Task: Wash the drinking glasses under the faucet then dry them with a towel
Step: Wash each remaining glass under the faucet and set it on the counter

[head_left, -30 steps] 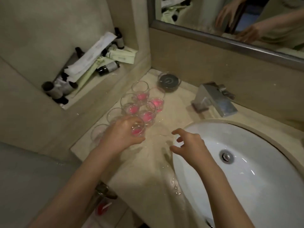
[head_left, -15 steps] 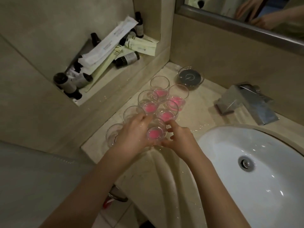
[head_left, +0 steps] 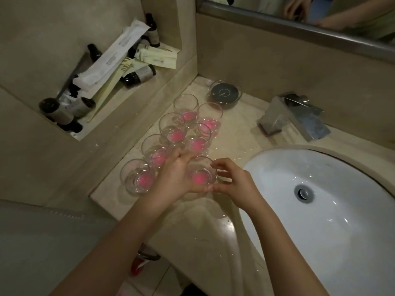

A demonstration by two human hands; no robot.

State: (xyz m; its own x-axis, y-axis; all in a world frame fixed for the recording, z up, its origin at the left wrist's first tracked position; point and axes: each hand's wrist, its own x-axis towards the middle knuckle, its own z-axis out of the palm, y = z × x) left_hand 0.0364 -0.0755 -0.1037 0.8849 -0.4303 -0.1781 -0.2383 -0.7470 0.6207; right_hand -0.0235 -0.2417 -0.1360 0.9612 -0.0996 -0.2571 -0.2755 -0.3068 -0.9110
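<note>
Wet counter (head_left: 233, 144), both hands (head_left: 205, 180) around nearest glass (head_left: 201, 173)

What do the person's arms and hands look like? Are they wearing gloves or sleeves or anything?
No gloves. Both the left hand and the right hand are bare, and both forearms are bare as far as the picture shows, with no sleeves. I can't see any rings, watch or bracelet on them.

seven glasses (head_left: 201, 174) — one faucet (head_left: 294, 116)

Probably a hotel bathroom: white basin (head_left: 320, 210), faucet (head_left: 299, 116), mirror (head_left: 299, 20), miniature toiletry bottles (head_left: 139, 75).
</note>
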